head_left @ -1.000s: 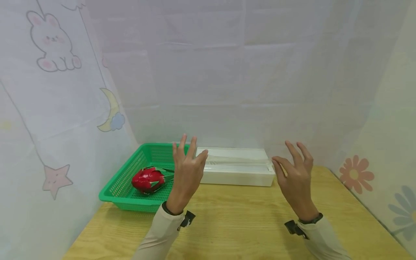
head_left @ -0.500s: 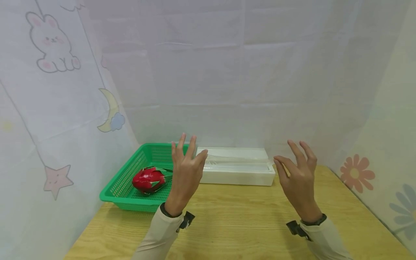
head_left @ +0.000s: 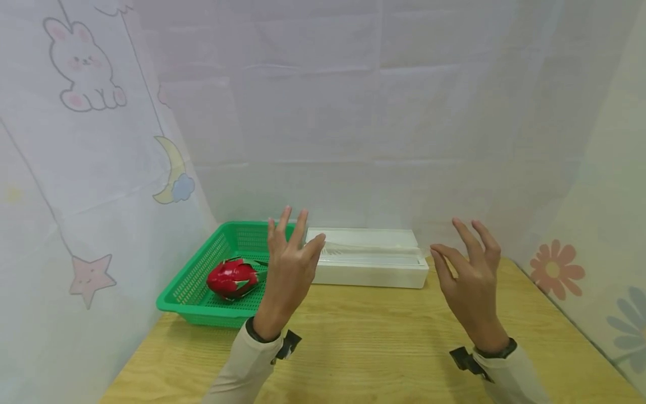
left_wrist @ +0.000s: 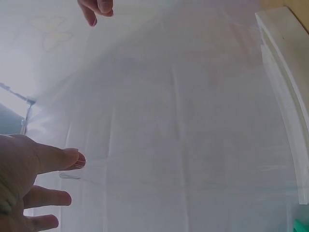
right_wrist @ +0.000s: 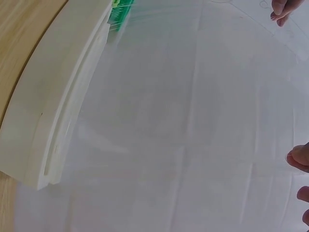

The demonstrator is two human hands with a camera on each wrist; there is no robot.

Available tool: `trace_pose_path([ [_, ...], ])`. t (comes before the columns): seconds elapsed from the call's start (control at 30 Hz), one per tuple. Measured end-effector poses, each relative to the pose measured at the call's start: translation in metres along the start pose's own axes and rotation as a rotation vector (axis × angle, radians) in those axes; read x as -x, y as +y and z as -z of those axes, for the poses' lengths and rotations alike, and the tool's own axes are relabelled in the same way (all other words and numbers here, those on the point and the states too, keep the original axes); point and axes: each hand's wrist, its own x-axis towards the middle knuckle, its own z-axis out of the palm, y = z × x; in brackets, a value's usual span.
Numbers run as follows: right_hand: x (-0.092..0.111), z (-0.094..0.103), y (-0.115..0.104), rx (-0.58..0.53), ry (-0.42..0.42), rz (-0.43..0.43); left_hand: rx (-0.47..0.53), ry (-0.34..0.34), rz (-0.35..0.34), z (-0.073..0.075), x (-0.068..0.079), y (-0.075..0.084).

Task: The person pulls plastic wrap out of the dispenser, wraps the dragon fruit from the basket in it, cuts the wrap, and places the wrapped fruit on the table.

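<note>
A nearly invisible sheet of cling film (head_left: 370, 249) spans from hand to hand in front of a long white dispenser box (head_left: 368, 276). My left hand (head_left: 290, 275) pinches one corner between thumb and index finger, its other fingers spread upward. At the opposite corner my right hand (head_left: 471, 286) has the same thumb-and-index pinch, just past the box's right end. Both hands are raised above the table. In the wrist views, faint streaks show the film against the backdrop, running toward the white box (left_wrist: 285, 96).
To the left stands a green plastic basket (head_left: 212, 315) holding a red dragon fruit (head_left: 231, 279), partly behind my left hand. The wooden table (head_left: 363, 342) is enclosed by a pale backdrop cloth (head_left: 323, 112) with printed bunny, star and flowers.
My right hand has shifted a little to the right, widening the gap between the hands. The left hand has stayed almost in place. Both pinches on the cling film have held.
</note>
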Motion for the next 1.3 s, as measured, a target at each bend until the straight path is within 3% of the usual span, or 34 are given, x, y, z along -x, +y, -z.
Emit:
trace_pose_path([
  [0.73,-0.004,0.015,-0.012,-0.08,0.021,0.028,0.091,0.046,-0.066,0.015,0.011,0.003],
  [1.0,-0.002,0.031,-0.016,-0.101,-0.054,0.065,0.1,-0.009,-0.11,0.026,0.019,0.005],
  [1.3,0.014,0.052,-0.018,-0.218,-0.251,0.176,0.141,-0.111,-0.191,0.046,0.049,0.01],
])
